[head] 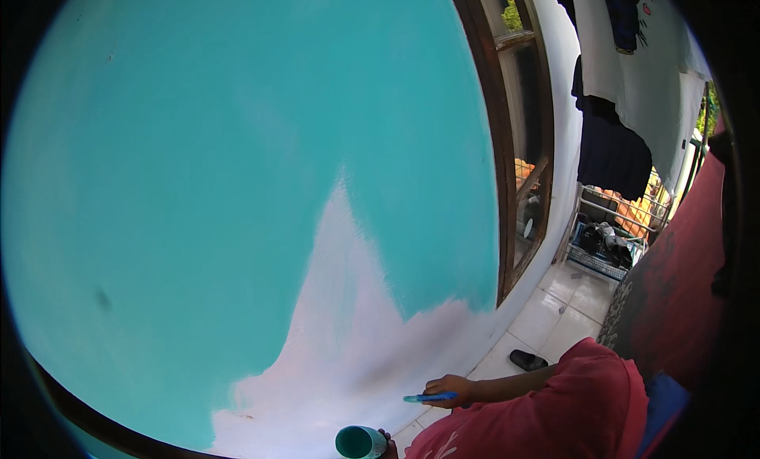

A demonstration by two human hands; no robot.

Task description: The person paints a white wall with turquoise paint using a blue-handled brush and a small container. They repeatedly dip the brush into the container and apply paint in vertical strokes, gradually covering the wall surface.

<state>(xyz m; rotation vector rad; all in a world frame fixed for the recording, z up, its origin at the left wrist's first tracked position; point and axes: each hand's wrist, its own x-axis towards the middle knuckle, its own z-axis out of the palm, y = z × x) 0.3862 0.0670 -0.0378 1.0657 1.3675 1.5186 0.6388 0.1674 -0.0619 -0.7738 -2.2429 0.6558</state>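
Observation:
My right hand (442, 391) grips a paintbrush with a blue handle (440, 396), whose tip carries teal paint. Below it, at the bottom edge, my left hand (389, 445) holds a cup with teal paint on it (360, 442); its mouth faces the camera and its inside is teal. The brush is apart from both the cup and the wall. Teal paint covers most of the wall (237, 162). A pale unpainted-looking area (350, 340) spans its lower part and rises to a peak in the middle.
A brown wooden window frame (499, 132) borders the wall. Beyond it, clothes (614, 144) hang above a rack and a blue basket (599, 257) of footwear. A black slipper (527, 360) lies on the white tiled floor (534, 316). Dark trim (95, 420) runs along the lower left.

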